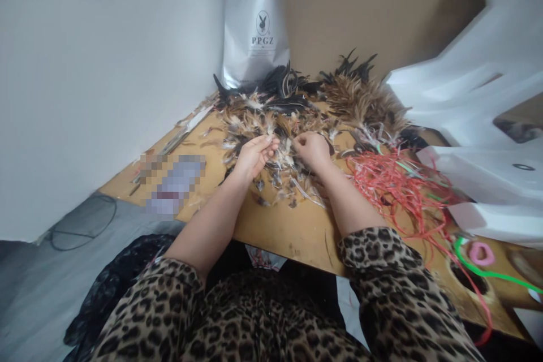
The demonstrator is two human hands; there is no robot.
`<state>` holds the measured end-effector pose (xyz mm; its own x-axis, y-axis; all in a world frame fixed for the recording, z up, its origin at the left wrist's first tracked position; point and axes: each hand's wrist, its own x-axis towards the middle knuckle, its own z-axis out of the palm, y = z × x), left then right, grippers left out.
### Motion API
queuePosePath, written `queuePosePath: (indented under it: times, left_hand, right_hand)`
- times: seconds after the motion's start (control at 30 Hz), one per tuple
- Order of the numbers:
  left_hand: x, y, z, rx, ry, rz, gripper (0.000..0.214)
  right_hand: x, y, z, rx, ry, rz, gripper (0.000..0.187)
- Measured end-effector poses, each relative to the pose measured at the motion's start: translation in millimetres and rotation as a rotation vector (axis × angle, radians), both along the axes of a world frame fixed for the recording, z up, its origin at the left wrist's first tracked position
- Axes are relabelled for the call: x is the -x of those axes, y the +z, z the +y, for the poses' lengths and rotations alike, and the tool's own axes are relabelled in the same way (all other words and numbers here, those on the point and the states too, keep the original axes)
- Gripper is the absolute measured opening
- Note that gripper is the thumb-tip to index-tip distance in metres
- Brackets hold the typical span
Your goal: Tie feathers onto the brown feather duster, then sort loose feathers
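The feathers [249,124] lie spread around the curled left hand [255,155] and right hand [313,151], probably for easy reach; whether these pinch anything, I cannot tell.

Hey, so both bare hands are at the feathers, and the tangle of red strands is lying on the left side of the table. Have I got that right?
Not quite: the tangle of red strands lies on the right side of the table, not the left, as the head view shows. The left hand and right hand are indeed at the feathers.
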<state>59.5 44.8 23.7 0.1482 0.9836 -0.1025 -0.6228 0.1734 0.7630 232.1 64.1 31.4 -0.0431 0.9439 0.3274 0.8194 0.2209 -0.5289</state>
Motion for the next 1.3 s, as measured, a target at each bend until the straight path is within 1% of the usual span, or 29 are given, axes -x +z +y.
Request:
queuePosePath:
  times: [0.1, 0.13, 0.17, 0.23, 0.3, 0.33, 0.4, 0.47, 0.53, 0.63, 0.7, 0.77, 0.83, 0.93, 1.0, 1.13, 1.2, 1.27, 1.3]
  left_hand:
    - [-1, 1.1, -1, 0.016, -0.011, 0.013, 0.004]
    - [-2, 1.7, -1, 0.02, -0.018, 0.017, 0.003]
    - [-2, 2.3, -2, 0.021, -0.027, 0.018, 0.003]
    - [-2, 3.5, -3, 0.024, -0.039, 0.019, 0.004]
    - [-2, 4.6, -4, 0.028, -0.047, 0.023, 0.005]
    - [-2, 5.1, -4, 0.032, -0.053, 0.027, 0.005]
    - [-2, 5.9, -5, 0.045, -0.072, 0.034, 0.006]
    - [-2, 6.5, -6, 0.061, -0.102, 0.035, 0.004]
    - [-2, 6.5, -6, 0.081, -0.137, 0.033, 0.004]
    - [-3, 5.2, -7, 0.109, -0.193, 0.025, 0.006]
    - [-4, 4.0, -8, 0.107, -0.233, 0.022, 0.006]
    - [-5, 3.1, -8, 0.091, -0.26, 0.028, 0.006]
    - [-6, 3.1, -8, 0.08, -0.246, 0.038, 0.005]
    - [-7, 4.6, -8, 0.085, -0.183, 0.053, 0.004]
    - [-7, 5.8, -7, 0.093, -0.137, 0.051, 0.004]
    - [-6, 6.1, -5, 0.071, -0.051, 0.024, 0.004]
    - [-6, 5.4, -4, 0.048, -0.017, 0.001, 0.005]
    - [-5, 4.8, -3, 0.04, 0.007, -0.029, 0.006]
    - [-5, 4.8, -3, 0.043, 0.014, -0.04, 0.006]
  right_hand:
    - [-2, 3.2, 4, 0.119, 0.067, 0.574, 0.023]
    - [-2, 5.1, 4, 0.16, 0.073, 0.724, 0.026]
    - [-1, 7.0, 3, 0.194, 0.074, 0.827, 0.029]
    - [3, 10.1, 1, 0.229, 0.075, 0.904, 0.032]
    - [5, 11.4, -2, 0.195, 0.103, 0.848, 0.029]
    - [6, 11.4, -3, 0.143, 0.117, 0.783, 0.026]
    - [6, 11.1, -4, -0.024, 0.136, 0.596, 0.02]
    - [7, 11.1, -6, -0.197, 0.125, 0.379, 0.017]
    - [8, 12.5, -10, -0.3, 0.098, 0.188, 0.018]
    - [13, 16.2, -17, -0.33, 0.061, -0.018, 0.022]
    - [16, 18.7, -21, -0.326, 0.043, -0.113, 0.023]
    - [18, 20.5, -24, -0.322, 0.034, -0.158, 0.023]
    - [20, 21.0, -24, -0.311, 0.027, -0.136, 0.022]
    - [20, 19.3, -20, -0.266, 0.031, 0.032, 0.019]
    - [20, 17.8, -16, -0.199, 0.053, 0.251, 0.017]
    - [20, 18.8, -10, 0.064, 0.048, 0.844, 0.022]
    - [21, 21.9, -9, 0.184, 0.048, 1.099, 0.026]
    - [23, 25.2, -11, 0.269, 0.092, 1.259, 0.03]
    - [24, 26.4, -12, 0.298, 0.121, 1.295, 0.031]
